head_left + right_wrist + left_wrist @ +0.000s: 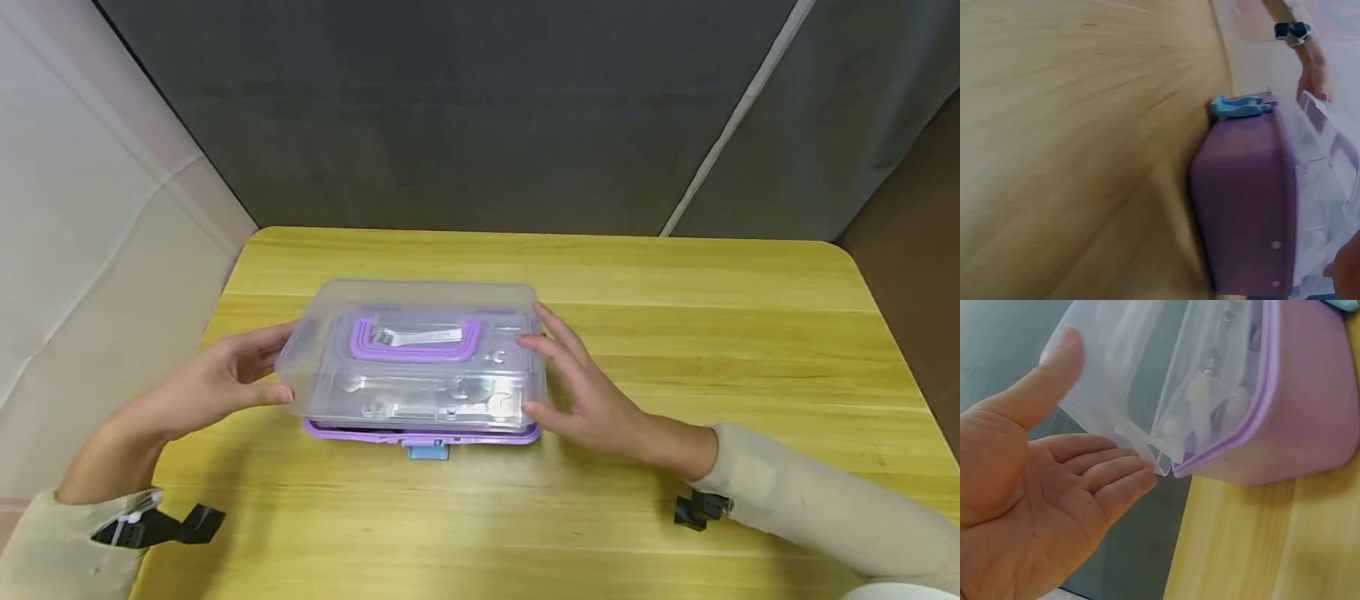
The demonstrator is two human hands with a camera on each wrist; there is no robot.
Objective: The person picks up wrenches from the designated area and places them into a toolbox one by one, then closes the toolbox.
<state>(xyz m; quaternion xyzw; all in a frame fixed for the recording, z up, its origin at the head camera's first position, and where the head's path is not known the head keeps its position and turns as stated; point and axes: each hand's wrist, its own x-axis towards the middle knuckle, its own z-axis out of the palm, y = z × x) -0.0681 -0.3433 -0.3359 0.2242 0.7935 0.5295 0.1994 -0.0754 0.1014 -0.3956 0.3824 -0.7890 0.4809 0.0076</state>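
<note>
Two hands bracket the clear lid (420,350) of a purple box (420,433) sitting mid-worktop (675,333), a bit toward the left edge. The left hand (217,383) is spread wide, fingers straight, thumb on the lid's end; the right hand (585,392) is flat against the other end. Holding both ends keeps the lid level. Looks like wrenches inside, though the plastic blurs them. The blue latch (427,451) is half hidden.
</note>
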